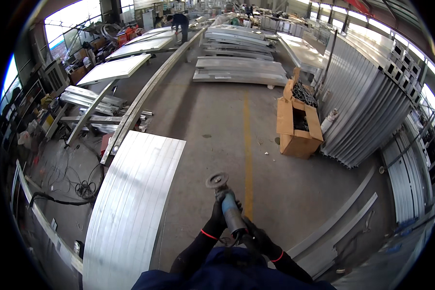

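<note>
An angle grinder (pixel 233 216) with a blue and grey body is held out in front of me, its round disc (pixel 217 180) pointing away over the floor. My left hand (pixel 220 207), in a black glove, is wrapped round the front of the body near the disc. Around the rear end closes my right hand (pixel 257 238), also gloved in black. Some of its fingers are hidden by the grinder. The disc touches nothing. To the left of the grinder lies a long pale ribbed metal panel (pixel 136 193).
A cardboard box (pixel 299 126) stands ahead right, beside tall stacked metal panels (pixel 360 89). More panels (pixel 239 70) are piled ahead. Long metal strips (pixel 340 232) lie at the right. Cables (pixel 84 189) coil on the floor at left. Another person (pixel 181 25) bends over panels far off.
</note>
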